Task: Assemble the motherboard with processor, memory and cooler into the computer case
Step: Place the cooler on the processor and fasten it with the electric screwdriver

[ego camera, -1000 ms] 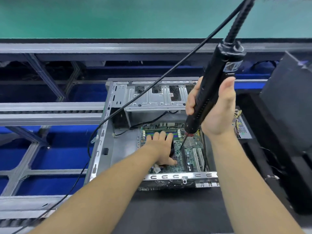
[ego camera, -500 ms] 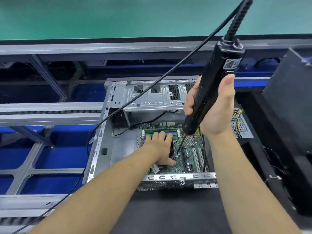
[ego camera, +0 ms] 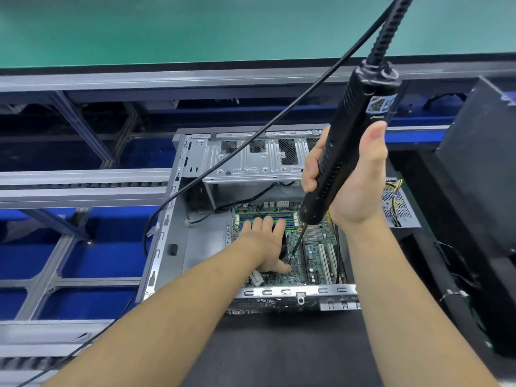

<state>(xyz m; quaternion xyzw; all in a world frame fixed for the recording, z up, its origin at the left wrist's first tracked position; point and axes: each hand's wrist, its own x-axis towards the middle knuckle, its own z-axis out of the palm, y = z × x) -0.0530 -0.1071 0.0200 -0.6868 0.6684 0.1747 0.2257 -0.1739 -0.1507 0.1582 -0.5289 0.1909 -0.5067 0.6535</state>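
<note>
Centre of frame, head view: open computer case (ego camera: 178,219) lies on dark worktop (ego camera: 279,344), motherboard (ego camera: 315,255) inside. Left hand (ego camera: 265,247) flat, fingers straight, pressing cooler, mostly hidden beneath. Right hand (ego camera: 349,185), grip wrapped round black electric screwdriver (ego camera: 340,152), tilted, bit tip on board just beside left thumb.

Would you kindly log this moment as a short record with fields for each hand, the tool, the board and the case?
left hand: left hand lies flat, fingers straight, on the cooler, which it mostly hides
right hand: right hand grips the electric screwdriver
tool: tilted, bit tip down at the motherboard beside the left thumb
board: motherboard lies in the computer case, memory sticks seated
case: open, lying on a black mat
cable: black cable runs from the screwdriver's top across the case
</note>
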